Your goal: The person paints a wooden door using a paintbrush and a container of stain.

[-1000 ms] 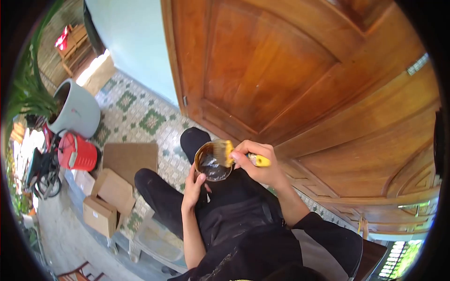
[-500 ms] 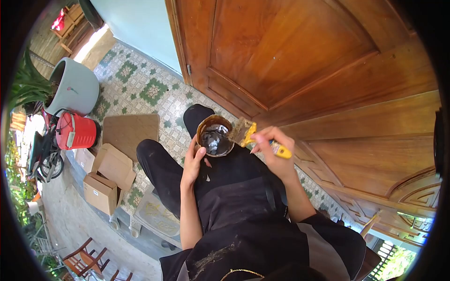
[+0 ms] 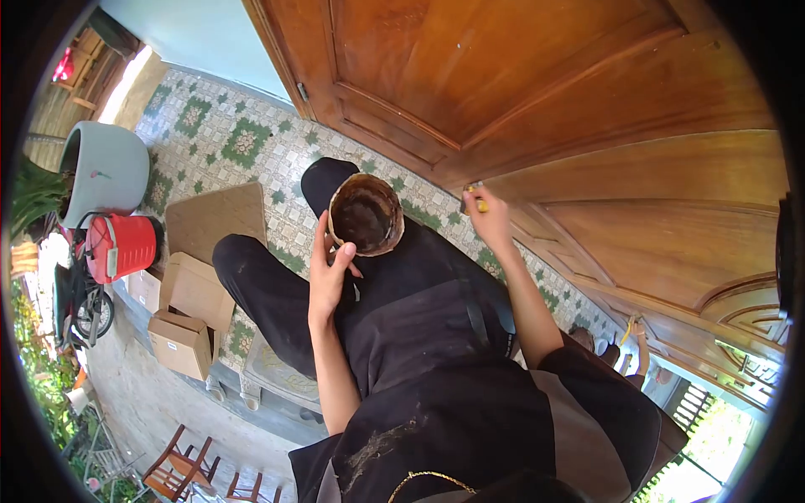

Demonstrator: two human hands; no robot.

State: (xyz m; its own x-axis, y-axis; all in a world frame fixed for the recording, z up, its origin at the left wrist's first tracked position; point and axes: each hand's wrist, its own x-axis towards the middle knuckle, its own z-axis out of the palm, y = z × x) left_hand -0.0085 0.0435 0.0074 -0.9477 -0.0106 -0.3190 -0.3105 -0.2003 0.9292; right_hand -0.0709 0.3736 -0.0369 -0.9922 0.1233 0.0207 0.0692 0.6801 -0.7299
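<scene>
My left hand is wrapped round the side of a round tub with a rough, stained rim. Dark brown liquid lies in its bottom, and the tub is held above my lap near one knee. My right hand grips a yellow-handled paintbrush, with most of the handle hidden by the fingers. The brush head is right at the lower edge of a varnished wooden door. Above my right hand the panelled wood fills the view.
At left are a brown mat, opened cardboard boxes, a red cooler jug and a grey planter. Wooden chairs stand lower left. Another person's arm reaches to the door at far right. Patterned tiles cover the floor.
My right hand has carried the paintbrush from the tub's rim to the door's lower edge. The tub stays in my left hand. The camera view has shifted slightly.
</scene>
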